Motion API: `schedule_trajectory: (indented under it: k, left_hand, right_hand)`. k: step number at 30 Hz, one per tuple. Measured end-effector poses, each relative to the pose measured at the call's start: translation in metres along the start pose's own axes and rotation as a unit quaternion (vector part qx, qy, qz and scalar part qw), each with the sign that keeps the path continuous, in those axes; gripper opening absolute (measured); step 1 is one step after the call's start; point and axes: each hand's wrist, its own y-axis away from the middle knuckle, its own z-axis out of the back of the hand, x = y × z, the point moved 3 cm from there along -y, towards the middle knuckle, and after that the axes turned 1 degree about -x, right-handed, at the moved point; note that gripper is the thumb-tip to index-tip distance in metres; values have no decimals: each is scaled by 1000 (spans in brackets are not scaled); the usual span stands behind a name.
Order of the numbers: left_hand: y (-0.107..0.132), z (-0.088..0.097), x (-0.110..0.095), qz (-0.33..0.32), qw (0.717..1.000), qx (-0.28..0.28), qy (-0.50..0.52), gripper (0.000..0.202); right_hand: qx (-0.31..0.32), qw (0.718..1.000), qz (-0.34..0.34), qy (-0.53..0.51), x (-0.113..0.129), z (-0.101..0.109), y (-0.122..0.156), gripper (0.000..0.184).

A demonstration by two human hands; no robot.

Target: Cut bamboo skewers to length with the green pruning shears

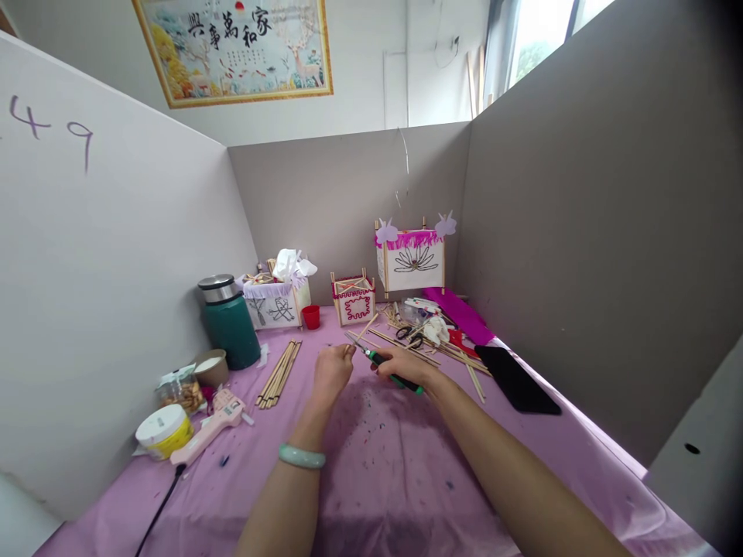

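Observation:
My left hand, with a pale green bangle on the wrist, is closed around a thin wooden stick that points up and to the right. My right hand is closed on green-handled cutters, whose metal jaws reach toward the stick just beside my left fingers. Both hands hover over the pink tablecloth at the table's middle.
A bundle of sticks lies left of my hands. A pink glue gun, jars and a green kettle stand at the left. Paper lanterns and small boxes line the back. Scissors, loose sticks and a black sheet lie right.

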Motion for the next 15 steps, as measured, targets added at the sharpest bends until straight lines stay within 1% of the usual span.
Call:
schedule_trajectory:
  k: [2,3,5,7,9,11,12,13,14,15]
  left_hand:
    - [-1,2,5,28,995,39,90,29]
    - [-1,3,8,48,988,62,133,29]
    - [0,4,13,95,964,116,220,29]
    - [2,5,14,131,925,180,307,29]
    - [5,7,13,148,881,242,379,28]
    - [7,9,11,158,844,292,420,27]
    - [8,9,10,162,833,311,428,27]
    - [8,9,10,165,826,323,431,28]
    - [8,9,10,162,828,324,428,29]
    - [7,7,11,155,839,314,418,31]
  right_hand:
    - [1,1000,5,2,-1,-1,0,31]
    - [5,1000,7,0,-2,-2,0,33]
    - [24,999,18,-13,-2,-3,2,37]
    - [39,998,37,-32,-2,-3,4,40]
    - [47,997,48,-44,-2,-2,8,44]
    - [52,996,51,-48,-3,-1,10,46]
    - [54,996,53,-48,-4,-1,11,46]
    - [55,996,56,-46,-4,0,11,46]
    - [53,996,59,-42,-5,-1,10,46]
    - [49,996,59,-35,-6,-1,8,46]
